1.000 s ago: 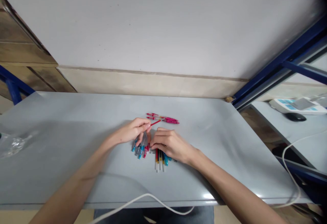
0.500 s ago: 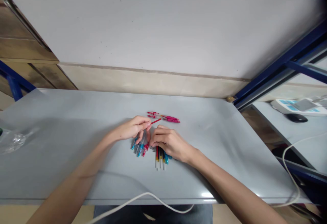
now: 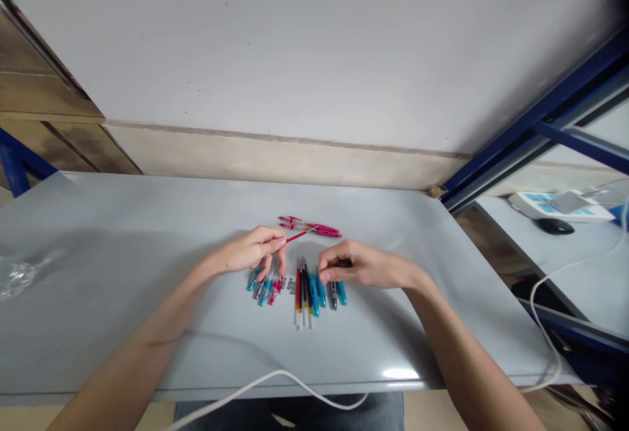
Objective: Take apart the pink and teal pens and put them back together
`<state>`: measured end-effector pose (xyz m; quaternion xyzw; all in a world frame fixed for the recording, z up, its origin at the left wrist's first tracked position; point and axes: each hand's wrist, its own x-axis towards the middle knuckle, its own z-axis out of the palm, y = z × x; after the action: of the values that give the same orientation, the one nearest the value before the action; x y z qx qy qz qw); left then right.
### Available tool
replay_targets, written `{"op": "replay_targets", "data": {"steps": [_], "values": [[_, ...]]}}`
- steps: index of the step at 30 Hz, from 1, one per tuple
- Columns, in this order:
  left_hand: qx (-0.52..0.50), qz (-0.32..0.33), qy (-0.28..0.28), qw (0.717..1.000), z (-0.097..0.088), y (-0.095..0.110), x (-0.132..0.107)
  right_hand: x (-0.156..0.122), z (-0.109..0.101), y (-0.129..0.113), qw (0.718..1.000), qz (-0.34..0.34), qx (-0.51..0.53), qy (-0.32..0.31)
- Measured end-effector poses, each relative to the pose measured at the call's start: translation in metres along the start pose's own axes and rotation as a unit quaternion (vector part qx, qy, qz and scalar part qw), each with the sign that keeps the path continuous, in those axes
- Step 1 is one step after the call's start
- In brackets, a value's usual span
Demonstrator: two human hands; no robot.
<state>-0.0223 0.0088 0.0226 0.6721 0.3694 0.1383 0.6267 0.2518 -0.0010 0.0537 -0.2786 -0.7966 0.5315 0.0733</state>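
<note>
My left hand (image 3: 255, 251) pinches a thin red pen refill (image 3: 297, 236) that points up and right toward two assembled pink pens (image 3: 310, 226) lying on the grey table (image 3: 147, 234). Under and beside that hand lies a cluster of blue, grey and red pen parts (image 3: 264, 287). My right hand (image 3: 366, 266) is closed in a pinch on a small dark pen part (image 3: 343, 263), just above a row of refills and blue pen barrels (image 3: 314, 290).
A white cable (image 3: 265, 382) crosses the table's front edge. Crumpled clear plastic (image 3: 17, 274) lies at the far left. To the right stand a blue metal frame (image 3: 531, 130) and a second table with a black mouse (image 3: 553, 226) and a white device (image 3: 560, 205).
My right hand lifted off the pile of parts and moved to the right, uncovering the refills and blue barrels. My left hand kept the red refill almost still.
</note>
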Motion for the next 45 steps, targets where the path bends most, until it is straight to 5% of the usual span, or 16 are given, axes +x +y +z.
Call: {"op": "replay_targets", "data": {"steps": [7,20,30,36,40,45], "values": [[-0.013,0.004,-0.005,1.000,0.000,0.001,-0.001,-0.028,-0.021,0.015,0.971,0.214,-0.048,0.099],[0.007,-0.010,-0.016,1.000,-0.001,0.001,-0.003,-0.021,-0.002,0.013,0.956,0.233,-0.101,0.149],[-0.001,-0.003,-0.024,1.000,-0.001,-0.001,0.000,-0.016,0.002,0.003,0.967,0.187,-0.095,0.146],[-0.015,-0.005,-0.025,1.000,0.001,0.000,-0.001,-0.004,0.003,0.004,0.938,0.098,-0.170,0.287],[-0.057,0.017,-0.021,0.998,0.001,0.005,-0.003,0.005,0.010,0.009,0.953,0.021,0.010,0.301],[-0.090,0.045,-0.027,0.995,0.004,0.009,-0.004,0.020,0.032,0.001,0.918,-0.053,0.264,0.291]]}}
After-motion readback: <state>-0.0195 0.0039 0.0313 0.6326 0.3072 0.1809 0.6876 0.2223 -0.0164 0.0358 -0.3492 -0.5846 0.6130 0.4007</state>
